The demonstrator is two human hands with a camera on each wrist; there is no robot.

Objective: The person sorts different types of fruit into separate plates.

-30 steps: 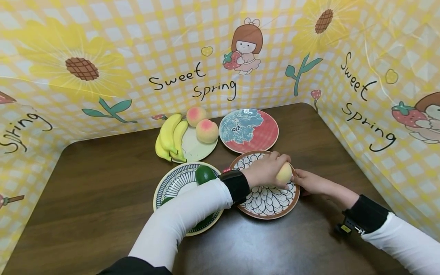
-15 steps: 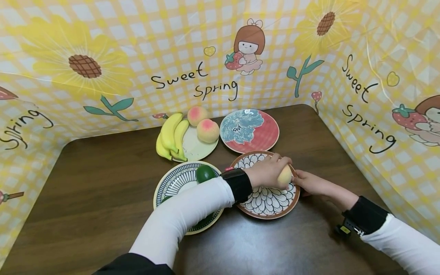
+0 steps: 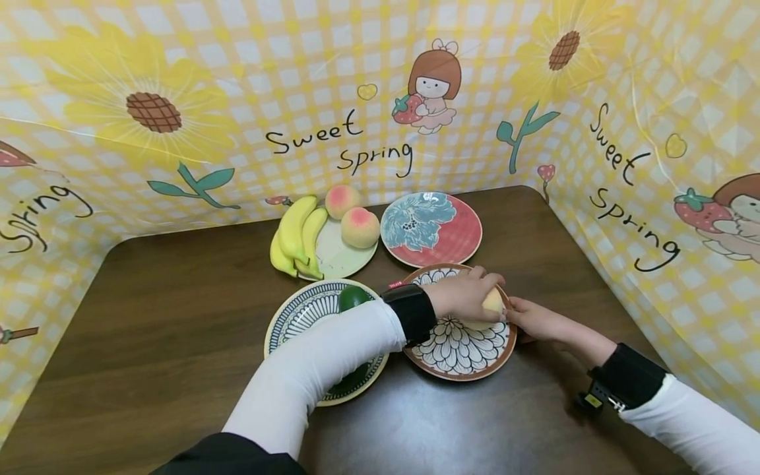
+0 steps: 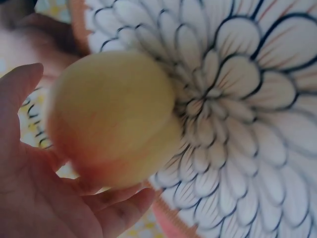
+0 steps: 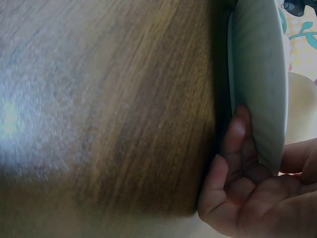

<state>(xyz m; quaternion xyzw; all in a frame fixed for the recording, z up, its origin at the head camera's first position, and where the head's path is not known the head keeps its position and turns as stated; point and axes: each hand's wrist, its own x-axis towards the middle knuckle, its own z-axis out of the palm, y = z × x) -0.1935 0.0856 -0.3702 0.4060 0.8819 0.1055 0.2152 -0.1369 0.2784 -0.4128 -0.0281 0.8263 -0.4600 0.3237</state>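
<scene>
The peach is gripped by the left hand over the right side of the plate, contact with it unclear, while the plate is pinched at its right edge by the right hand, presumably to brace it.

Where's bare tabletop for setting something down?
Bare table: widest left of the cream-rimmed plate; also between the white sleeves, and right of the red plate. Crowded: the middle, four plates bunched, left hand holding a peach at the brown-rimmed plate, right hand gripping that plate.
</scene>
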